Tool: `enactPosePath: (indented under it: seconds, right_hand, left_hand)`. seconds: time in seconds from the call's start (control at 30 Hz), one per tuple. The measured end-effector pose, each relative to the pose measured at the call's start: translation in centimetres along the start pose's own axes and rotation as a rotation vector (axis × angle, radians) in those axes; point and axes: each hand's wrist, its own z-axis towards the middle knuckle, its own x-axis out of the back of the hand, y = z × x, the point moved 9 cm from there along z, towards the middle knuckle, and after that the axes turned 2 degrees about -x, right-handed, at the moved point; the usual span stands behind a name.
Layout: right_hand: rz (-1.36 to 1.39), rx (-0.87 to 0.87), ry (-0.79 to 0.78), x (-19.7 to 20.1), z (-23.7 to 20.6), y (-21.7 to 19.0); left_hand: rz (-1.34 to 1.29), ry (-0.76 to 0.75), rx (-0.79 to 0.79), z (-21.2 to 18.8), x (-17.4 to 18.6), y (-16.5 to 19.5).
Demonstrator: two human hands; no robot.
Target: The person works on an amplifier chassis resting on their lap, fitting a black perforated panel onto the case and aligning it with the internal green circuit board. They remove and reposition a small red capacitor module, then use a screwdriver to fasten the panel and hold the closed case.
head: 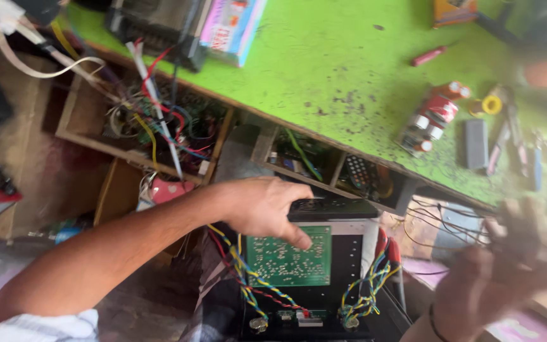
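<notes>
Head view, looking down over a cluttered green workbench (349,69) and an opened black electronic chassis (324,278) below its front edge. Two hands are visible. One left hand (264,206) rests on the chassis top, fingers loosely curled over a black slotted panel (330,208), with the thumb tip touching the upper edge of one green printed circuit board (289,254); it presses rather than clasps anything. One right hand (508,259) hovers to the right of the chassis, blurred, fingers spread apart and holding nothing that can be made out; thin black wires (432,231) run just beside it.

The circuit board is flat, rectangular and speckled with pale solder points, mounted upright inside the chassis. Two bundles of twisted wires (242,266), in yellow, blue and red, flank it, one on each side, running down to the chassis base.

On the bench top: one boxy package (232,25), pink and pale blue, at the upper left; one orange package (454,9) at the top edge; one small red cylinder (428,56); one cluster of red and white cylindrical cells (435,117); one yellow spool (492,104); one grey rectangular block (476,142); several hand tools (508,136), too blurred to count. The bench paint is scuffed and pitted with dark marks.

Under the bench, wooden compartments (147,126) hold tangled wires and parts.
</notes>
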Motion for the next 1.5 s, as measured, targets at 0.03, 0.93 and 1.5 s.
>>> enactPosePath:
  seconds: [0.03, 0.93, 1.5]
  right_hand:
    - [-0.159, 0.030, -0.068, -1.4, -0.3, 0.5]
    - [-0.025, -0.304, -0.596, -11.2, -2.1, 3.2]
    - [0.009, -0.312, -0.502, -10.7, -2.5, 2.4]
  left_hand:
    - [0.011, 0.007, -0.017, 0.2, -0.1, 0.0]
    - [0.067, 0.069, -0.080, 0.3, 0.2, 1.4]
    - [0.073, 0.070, -0.021, -1.2, 0.4, 2.3]
